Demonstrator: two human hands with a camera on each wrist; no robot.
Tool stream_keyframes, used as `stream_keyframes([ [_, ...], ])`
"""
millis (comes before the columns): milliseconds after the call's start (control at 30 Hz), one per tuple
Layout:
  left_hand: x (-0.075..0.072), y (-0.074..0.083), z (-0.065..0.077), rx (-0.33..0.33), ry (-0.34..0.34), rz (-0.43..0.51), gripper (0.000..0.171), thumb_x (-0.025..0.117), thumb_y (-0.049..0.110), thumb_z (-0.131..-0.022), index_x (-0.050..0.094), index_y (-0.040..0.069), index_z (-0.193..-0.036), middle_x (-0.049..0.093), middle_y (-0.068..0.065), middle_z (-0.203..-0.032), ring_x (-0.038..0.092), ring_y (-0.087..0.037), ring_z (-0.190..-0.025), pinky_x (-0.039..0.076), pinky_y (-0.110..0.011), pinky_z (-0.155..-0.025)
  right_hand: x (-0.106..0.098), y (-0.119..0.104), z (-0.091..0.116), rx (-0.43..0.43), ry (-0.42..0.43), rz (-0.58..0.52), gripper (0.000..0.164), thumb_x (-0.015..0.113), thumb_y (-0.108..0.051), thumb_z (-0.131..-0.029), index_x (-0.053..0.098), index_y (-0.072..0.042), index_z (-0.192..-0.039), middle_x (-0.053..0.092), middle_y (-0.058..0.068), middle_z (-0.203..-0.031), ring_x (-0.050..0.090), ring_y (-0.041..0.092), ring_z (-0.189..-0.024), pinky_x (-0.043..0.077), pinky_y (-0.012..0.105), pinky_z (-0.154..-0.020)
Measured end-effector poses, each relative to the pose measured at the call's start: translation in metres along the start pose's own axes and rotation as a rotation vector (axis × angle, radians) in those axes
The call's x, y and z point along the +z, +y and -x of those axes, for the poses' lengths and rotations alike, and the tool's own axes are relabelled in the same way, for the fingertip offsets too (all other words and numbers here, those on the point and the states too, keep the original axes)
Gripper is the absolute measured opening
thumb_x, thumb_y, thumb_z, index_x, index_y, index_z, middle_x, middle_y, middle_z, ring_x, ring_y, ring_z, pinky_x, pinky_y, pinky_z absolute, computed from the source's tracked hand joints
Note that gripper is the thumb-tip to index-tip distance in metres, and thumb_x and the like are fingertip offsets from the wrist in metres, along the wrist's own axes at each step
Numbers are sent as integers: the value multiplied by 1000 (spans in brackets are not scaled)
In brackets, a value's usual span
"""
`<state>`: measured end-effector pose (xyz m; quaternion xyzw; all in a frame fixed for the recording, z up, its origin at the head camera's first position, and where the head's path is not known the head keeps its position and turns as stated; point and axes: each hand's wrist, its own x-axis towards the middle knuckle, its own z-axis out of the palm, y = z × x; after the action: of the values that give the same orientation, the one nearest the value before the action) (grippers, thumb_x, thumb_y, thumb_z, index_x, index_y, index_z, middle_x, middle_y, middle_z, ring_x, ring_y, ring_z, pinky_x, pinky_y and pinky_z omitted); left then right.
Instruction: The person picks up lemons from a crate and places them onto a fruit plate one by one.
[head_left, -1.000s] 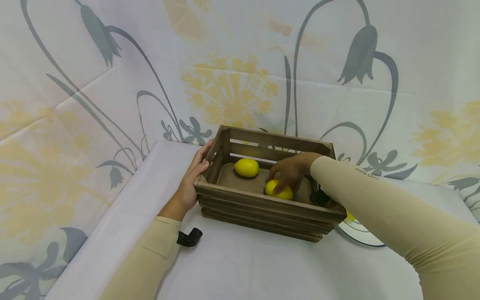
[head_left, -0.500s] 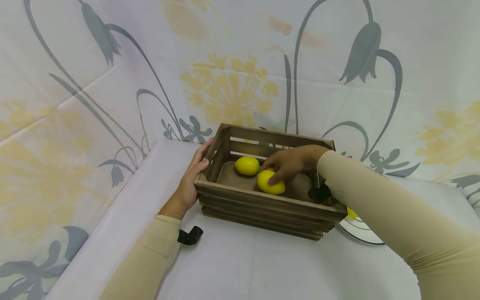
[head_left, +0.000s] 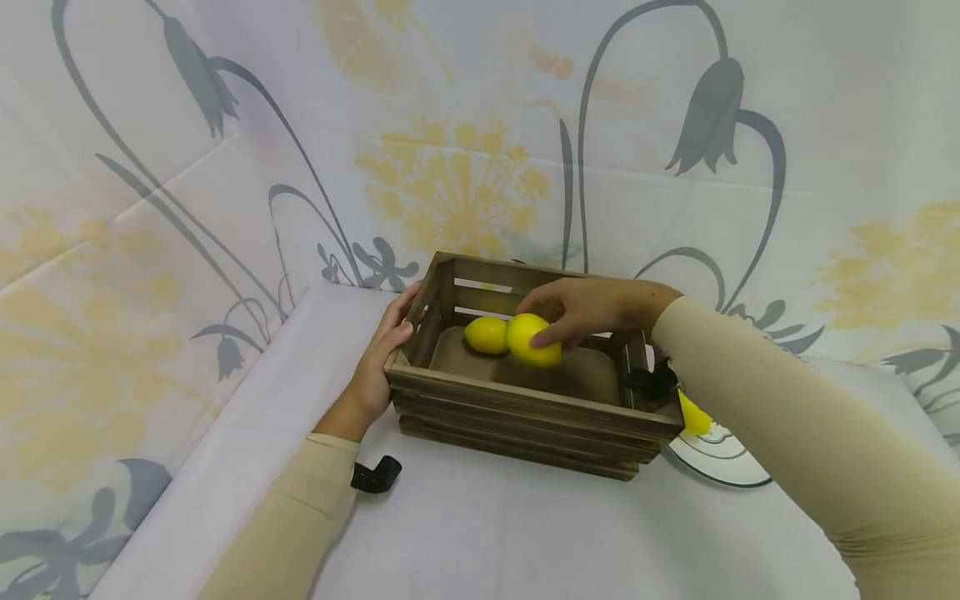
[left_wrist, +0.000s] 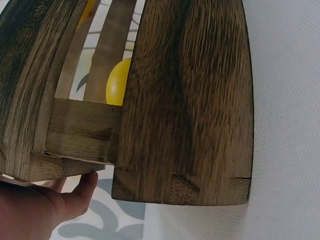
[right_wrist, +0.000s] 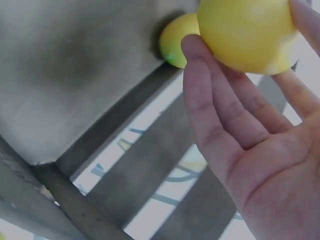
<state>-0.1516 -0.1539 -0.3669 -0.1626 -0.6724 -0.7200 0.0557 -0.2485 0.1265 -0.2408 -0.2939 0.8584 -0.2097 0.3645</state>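
My right hand (head_left: 592,308) pinches a yellow lemon (head_left: 534,340) between thumb and fingers, raised off the floor of a brown slatted wooden crate (head_left: 517,425). A second lemon (head_left: 486,335) lies inside, just left of the held one; in the right wrist view this lying lemon (right_wrist: 179,40) shows a greenish tip. At the crate's left end, my left hand (head_left: 378,367) holds the rim, with part of its fingers hidden behind the end. Through a gap in the slats, the left wrist view shows part of a lemon (left_wrist: 117,82).
Right of the crate, a white plate (head_left: 720,462) with a dark rim is partly covered by the right sleeve. A yellow item (head_left: 693,415) shows at the plate, mostly hidden. White cloth (head_left: 510,542) covers the table, and a flower-printed curtain (head_left: 480,100) hangs behind.
The right hand has lifted the lemon from the crate floor and carried it up and leftward, towards the other lemon. The left hand stays at the crate's end.
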Motion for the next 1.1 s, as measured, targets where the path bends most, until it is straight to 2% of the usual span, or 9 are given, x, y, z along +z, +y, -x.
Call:
stream_keyframes([
  [100,2,0,-1,-2,-6,16,59,28,26,-100,23,27,-159,21,7,-164,22,-26,-151,16,-50,-120,-4,-3,11,-29,49,22,57,71,-34,-93,49,-22,-144,65,10,-124,66,23,-104,57,38,-89],
  [267,0,-1,-1,-11,-10,22,59,27,26,-101,22,28,-159,20,7,-164,22,-24,-151,16,-50,-120,-7,-8,21,-73,104,46,58,69,-33,-95,46,-19,-146,64,13,-126,65,23,-105,57,38,-88],
  [367,-1,-1,-1,-12,-12,27,59,27,26,-101,22,28,-159,20,7,-164,21,-26,-151,16,-51,-120,-8,-10,27,-113,129,36,58,67,-32,-96,45,-16,-147,63,13,-128,64,24,-107,57,38,-86],
  [633,-5,0,-5,-17,5,28,60,28,26,-100,22,27,-159,20,7,-164,21,-26,-151,17,-49,-120,-6,-9,45,-158,192,-46,56,67,-33,-96,45,-23,-146,62,10,-128,66,25,-107,57,37,-85],
  [767,-7,0,-6,-16,3,19,59,27,26,-100,21,26,-159,19,7,-165,21,-25,-151,17,-49,-120,-4,-8,54,-194,240,-74,55,67,-29,-96,45,-22,-146,62,10,-129,65,26,-112,57,37,-85],
  [900,-8,1,-7,-15,5,10,59,26,26,-100,21,27,-159,19,7,-165,22,-24,-151,16,-49,-120,-2,-8,67,-224,296,-64,54,67,-27,-96,46,-21,-145,61,10,-133,64,26,-117,56,37,-90],
  [1100,-8,2,-8,-19,-1,21,60,27,26,-100,20,27,-159,19,8,-165,22,-24,-151,17,-49,-120,4,-8,88,-254,352,-99,52,66,-22,-97,46,-21,-145,59,10,-138,64,25,-114,56,34,-89],
])
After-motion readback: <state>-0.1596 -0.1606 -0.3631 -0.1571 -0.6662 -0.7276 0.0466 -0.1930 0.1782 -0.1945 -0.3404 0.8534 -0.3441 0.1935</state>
